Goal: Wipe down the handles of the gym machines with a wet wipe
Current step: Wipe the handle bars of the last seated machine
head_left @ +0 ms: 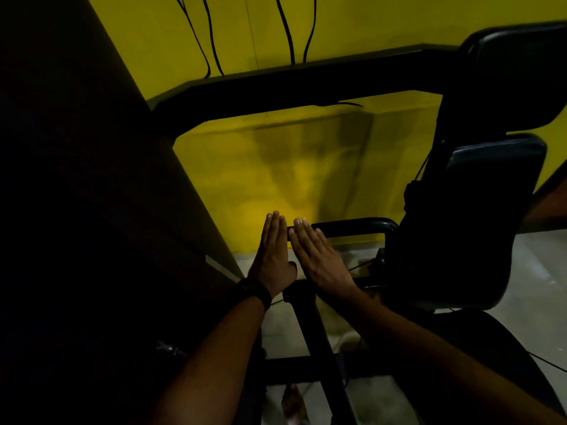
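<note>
Two hands, the left hand (273,253) and the right hand (319,259), are held flat with fingers straight and together, fingertips over the end of the black handle (352,224). It runs rightward to the dark padded seat (497,210). A yellow wall (245,41) stands behind, above a pale grey floor (537,256).

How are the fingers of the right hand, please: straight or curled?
Straight: the right hand lies flat, fingers extended over the black handle.

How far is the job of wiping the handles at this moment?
Done: nothing I can confirm; the picture is dark. In hand: left hand and right hand are flat, fingers straight, by the black handle; no wipe shows. Left: wiping this handle.
</note>
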Motion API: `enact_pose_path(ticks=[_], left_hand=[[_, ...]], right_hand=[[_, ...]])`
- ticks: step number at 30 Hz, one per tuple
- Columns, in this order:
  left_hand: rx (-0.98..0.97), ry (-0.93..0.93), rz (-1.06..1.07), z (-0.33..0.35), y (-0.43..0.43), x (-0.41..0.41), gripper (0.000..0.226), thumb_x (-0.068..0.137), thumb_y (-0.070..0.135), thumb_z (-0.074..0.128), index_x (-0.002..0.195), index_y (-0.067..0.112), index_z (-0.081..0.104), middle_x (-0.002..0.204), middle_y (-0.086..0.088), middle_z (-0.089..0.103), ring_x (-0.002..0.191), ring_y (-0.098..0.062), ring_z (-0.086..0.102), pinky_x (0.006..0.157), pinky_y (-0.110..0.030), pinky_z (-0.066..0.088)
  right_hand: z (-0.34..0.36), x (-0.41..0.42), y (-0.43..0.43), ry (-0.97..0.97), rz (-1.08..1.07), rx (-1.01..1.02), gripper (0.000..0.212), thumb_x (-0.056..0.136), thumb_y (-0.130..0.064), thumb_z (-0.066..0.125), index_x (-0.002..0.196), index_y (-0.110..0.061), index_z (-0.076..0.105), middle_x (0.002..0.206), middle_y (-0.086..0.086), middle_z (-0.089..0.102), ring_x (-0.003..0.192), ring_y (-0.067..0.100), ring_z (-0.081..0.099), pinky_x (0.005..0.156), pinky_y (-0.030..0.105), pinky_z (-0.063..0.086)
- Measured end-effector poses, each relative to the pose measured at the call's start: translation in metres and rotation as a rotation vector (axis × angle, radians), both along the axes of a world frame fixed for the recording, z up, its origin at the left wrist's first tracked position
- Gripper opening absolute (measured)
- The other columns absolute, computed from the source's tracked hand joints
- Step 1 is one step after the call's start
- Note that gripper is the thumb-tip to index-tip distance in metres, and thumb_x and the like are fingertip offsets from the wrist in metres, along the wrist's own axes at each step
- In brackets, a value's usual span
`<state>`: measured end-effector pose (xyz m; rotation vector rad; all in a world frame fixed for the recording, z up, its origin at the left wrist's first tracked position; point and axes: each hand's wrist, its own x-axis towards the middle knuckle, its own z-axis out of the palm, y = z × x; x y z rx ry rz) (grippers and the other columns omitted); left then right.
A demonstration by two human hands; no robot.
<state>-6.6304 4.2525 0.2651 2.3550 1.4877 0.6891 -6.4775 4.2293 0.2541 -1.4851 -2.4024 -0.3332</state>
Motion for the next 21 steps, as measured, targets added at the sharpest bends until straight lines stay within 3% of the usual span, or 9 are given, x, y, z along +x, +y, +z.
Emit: enact_pose_path(ticks=[5, 8, 11, 15, 18, 21], left_hand=[[0.003, 0.073, 0.007, -0.002, -0.001, -0.006, 0.103, 0.077, 0.006, 0.071, 0.157, 0.000, 0.007, 0.166, -0.012, -0.005, 0.153, -0.023, -0.014, 0.125, -0.038, 0.013], [0.009, 0.126, -0.001, -0.005, -0.002, -0.012, 0.107, 0.077, 0.010, 0.071, 0.159, 0.007, 0.002, 0.166, -0.009, -0.011, 0.153, -0.021, -0.017, 0.125, -0.041, 0.009], [0.011, 0.166, -0.002, -0.004, 0.000, -0.015, 0.107, 0.075, 0.009, 0.069, 0.158, 0.008, 0.002, 0.166, -0.006, -0.012, 0.153, -0.021, -0.017, 0.126, -0.041, 0.006], [0.015, 0.202, -0.003, -0.006, -0.001, -0.017, 0.110, 0.078, 0.016, 0.070, 0.156, 0.012, -0.009, 0.165, -0.007, -0.016, 0.153, -0.023, -0.017, 0.125, -0.037, 0.000], [0.013, 0.189, 0.006, -0.005, 0.000, -0.017, 0.111, 0.078, 0.015, 0.070, 0.155, 0.013, -0.010, 0.166, -0.007, -0.014, 0.153, -0.022, -0.016, 0.126, -0.037, 0.001], [0.002, 0.193, 0.014, -0.005, -0.001, -0.017, 0.114, 0.078, 0.015, 0.070, 0.153, 0.016, -0.016, 0.166, -0.006, -0.014, 0.153, -0.021, -0.015, 0.126, -0.037, 0.003]], right_hand=[[-0.005, -0.010, 0.002, 0.045, -0.040, -0.027, 0.060, 0.093, -0.013, 0.034, 0.149, 0.005, 0.027, 0.155, 0.029, 0.031, 0.145, 0.040, 0.031, 0.118, 0.045, 0.015], [-0.006, -0.008, 0.001, 0.021, 0.000, 0.005, 0.059, 0.093, -0.014, 0.037, 0.149, 0.004, 0.035, 0.156, 0.027, 0.032, 0.146, 0.037, 0.031, 0.119, 0.045, 0.016], [0.013, -0.009, 0.019, 0.035, -0.057, -0.025, 0.058, 0.092, -0.017, 0.033, 0.145, 0.003, 0.045, 0.149, 0.024, 0.046, 0.138, 0.034, 0.046, 0.119, 0.045, 0.026], [0.009, -0.018, 0.008, 0.017, -0.094, -0.088, 0.057, 0.090, -0.022, 0.036, 0.139, 0.002, 0.054, 0.141, 0.023, 0.054, 0.130, 0.035, 0.055, 0.108, 0.049, 0.041], [0.033, -0.020, 0.024, 0.021, -0.169, -0.127, 0.043, 0.093, -0.023, 0.043, 0.125, -0.001, 0.062, 0.117, 0.019, 0.068, 0.106, 0.035, 0.067, 0.103, 0.050, 0.046], [0.059, -0.024, 0.046, 0.030, -0.204, -0.258, 0.028, 0.101, -0.029, 0.047, 0.115, -0.006, 0.054, 0.104, 0.013, 0.067, 0.095, 0.034, 0.066, 0.078, 0.038, 0.042]])
